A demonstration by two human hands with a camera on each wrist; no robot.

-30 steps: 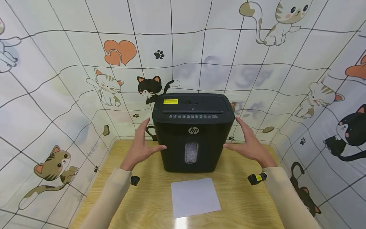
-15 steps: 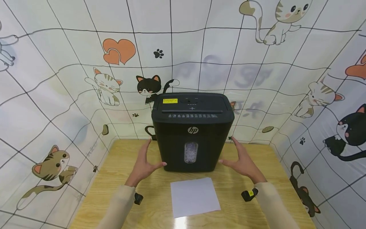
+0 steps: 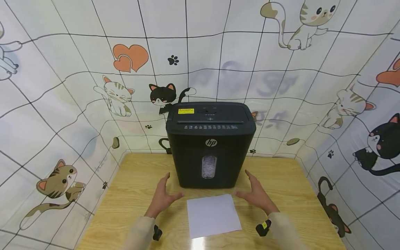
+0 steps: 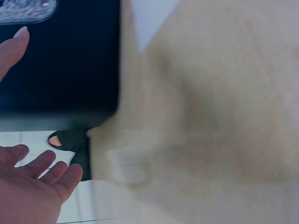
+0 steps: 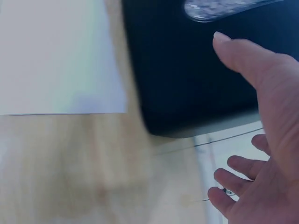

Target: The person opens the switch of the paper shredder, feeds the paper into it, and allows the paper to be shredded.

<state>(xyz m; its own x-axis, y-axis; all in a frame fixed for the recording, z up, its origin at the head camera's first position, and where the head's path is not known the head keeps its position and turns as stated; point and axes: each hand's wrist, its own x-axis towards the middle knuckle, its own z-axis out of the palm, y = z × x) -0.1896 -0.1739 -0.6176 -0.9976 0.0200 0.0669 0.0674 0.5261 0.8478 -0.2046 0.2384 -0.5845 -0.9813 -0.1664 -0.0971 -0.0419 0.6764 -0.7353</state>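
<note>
A black HP paper shredder [image 3: 193, 159] stands upright at the back of the table, with shredded bits behind its small front window [image 3: 209, 167]. In front of it a white sheet of paper [image 3: 214, 216] lies flat. My left hand [image 3: 163, 198] is off the paper's left side, thumb and fingers spread, holding nothing. On the other side my right hand [image 3: 257, 195] mirrors it, also spread and holding nothing. Both wrist views show the left thumb [image 4: 13, 50] and right thumb [image 5: 243, 56] in front of the shredder's dark body, with the fingers apart from it.
The wooden table [image 3: 125, 194] carries the shredder and the paper. White cloth walls [image 3: 206, 52] printed with cats and grid lines enclose it at the back and both sides, close behind the shredder. Small black cameras sit at the wrists.
Both hands have come down and back from the shredder's sides toward the paper, drawing a little closer together. The shredder and the paper have stayed in place.
</note>
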